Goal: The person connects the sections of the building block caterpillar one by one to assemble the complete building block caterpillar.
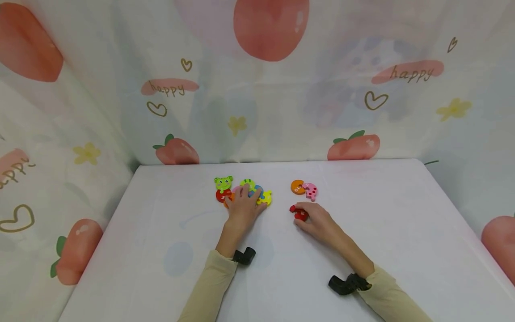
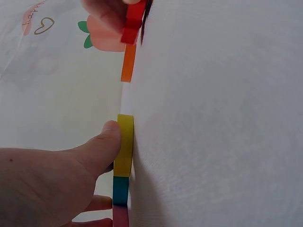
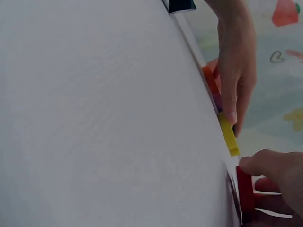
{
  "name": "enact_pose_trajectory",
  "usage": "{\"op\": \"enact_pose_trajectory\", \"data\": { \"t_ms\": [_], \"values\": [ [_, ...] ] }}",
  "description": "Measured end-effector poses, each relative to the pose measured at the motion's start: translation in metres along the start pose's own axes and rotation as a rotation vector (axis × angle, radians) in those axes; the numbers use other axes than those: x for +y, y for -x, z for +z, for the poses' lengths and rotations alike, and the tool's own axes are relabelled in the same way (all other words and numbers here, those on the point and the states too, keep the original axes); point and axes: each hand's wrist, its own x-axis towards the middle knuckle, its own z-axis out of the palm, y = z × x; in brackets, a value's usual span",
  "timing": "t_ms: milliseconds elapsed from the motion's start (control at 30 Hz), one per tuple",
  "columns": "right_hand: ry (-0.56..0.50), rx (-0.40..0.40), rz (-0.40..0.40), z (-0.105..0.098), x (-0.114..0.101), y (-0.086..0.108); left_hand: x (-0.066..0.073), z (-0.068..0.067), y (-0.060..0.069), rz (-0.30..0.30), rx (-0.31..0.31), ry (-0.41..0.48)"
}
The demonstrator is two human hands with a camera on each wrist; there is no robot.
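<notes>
My left hand (image 1: 243,208) rests with spread fingers on a joined row of colourful puzzle pieces, partly covering them. In that row are a green frog-face piece (image 1: 223,183), a red piece (image 1: 222,196), and a yellow piece (image 1: 264,198) at the right end. The left wrist view shows the thumb touching the yellow piece (image 2: 124,146), beside a teal piece (image 2: 120,190). My right hand (image 1: 319,221) pinches a red puzzle piece (image 1: 300,214) between thumb and fingers, low over the table. The right wrist view shows this red piece (image 3: 245,189) edge-on.
Behind the right hand, an orange piece (image 1: 297,187) and a pink spotted piece (image 1: 310,190) lie joined. The white table (image 1: 141,259) is bordered by a printed cloth backdrop (image 1: 273,107). Black wrist mounts (image 1: 244,256) sit on both wrists.
</notes>
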Motion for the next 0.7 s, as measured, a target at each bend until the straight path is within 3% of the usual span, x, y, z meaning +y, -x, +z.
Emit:
{"op": "enact_pose_trajectory", "data": {
  "t_ms": [133,233,433,700],
  "values": [
    [-0.138,0.047,-0.063,0.006,-0.003,-0.021,0.0,0.001,-0.001,-0.009,0.002,0.007],
    [-0.176,0.044,-0.1,0.012,-0.005,-0.044,0.0,0.003,-0.002,-0.009,0.007,0.014],
    [-0.06,-0.075,-0.138,0.019,-0.006,-0.08,0.002,0.003,-0.002,-0.003,-0.009,0.035],
    [0.012,-0.165,-0.159,0.022,-0.008,-0.095,-0.001,0.001,-0.003,-0.017,-0.013,0.017]
  ]
}}
